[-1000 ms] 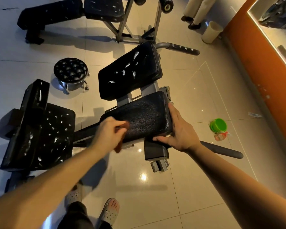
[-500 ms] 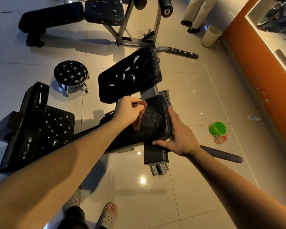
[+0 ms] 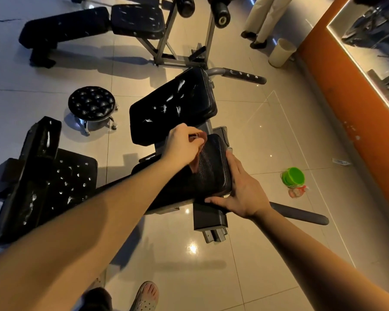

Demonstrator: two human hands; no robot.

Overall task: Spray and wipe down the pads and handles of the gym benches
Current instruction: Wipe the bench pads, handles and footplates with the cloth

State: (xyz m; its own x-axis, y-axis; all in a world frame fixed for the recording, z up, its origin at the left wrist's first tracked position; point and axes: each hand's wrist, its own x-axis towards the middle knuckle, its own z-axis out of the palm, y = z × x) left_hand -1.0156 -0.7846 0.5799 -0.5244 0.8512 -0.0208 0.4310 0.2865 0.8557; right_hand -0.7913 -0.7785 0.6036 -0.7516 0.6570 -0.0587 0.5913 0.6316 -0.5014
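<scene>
Tiled gym floor [image 3: 245,254] with benches around; left hand [image 3: 181,145] gripped a reddish cloth [image 3: 197,161] at the seat pad's [image 3: 208,173] far end, pad's long axis running back toward the person, right hand [image 3: 241,190] open, steadying its right edge.

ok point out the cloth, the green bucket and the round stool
cloth [image 3: 197,161], head view, fold hanging below the left hand
green bucket [image 3: 293,176], head view, its top
round stool [image 3: 91,101], head view, middle of the tufted seat
</scene>
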